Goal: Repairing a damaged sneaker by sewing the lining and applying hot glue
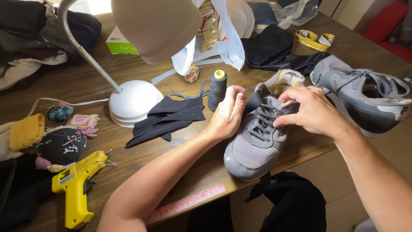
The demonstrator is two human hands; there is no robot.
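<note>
A grey sneaker (256,144) is lying on the front edge of the wooden table (128,157), with its toe pointing toward the person and slightly over the edge. Both bare hands are working on it. The left hand (227,115) is gripping the left side of the shoe near the collar, with the fingers curling over the tongue and the thumb lying along the outside. The right hand (312,111) is coming from the right, and its thumb and forefinger are pinching together near the top of the grey laces (262,120); they seem to be holding a lace end or a small piece of pale material, but this part is too small to tell clearly.

Just behind the left hand, a dark grey spool of thread (217,90) with a yellow-green top is standing upright. To the left of it, a folded piece of black fabric (169,120) is lying beside the round white base of a desk lamp (135,102). The second grey sneaker (365,96) is lying on the right side of the table, well apart from the first one. At the far left, a yellow glue gun (76,187) is lying near a black pincushion (62,146) full of coloured pins. A yellow measuring tape (315,39) is resting at the back right, and a pink ruler (189,203) is lying along the front edge.
</note>
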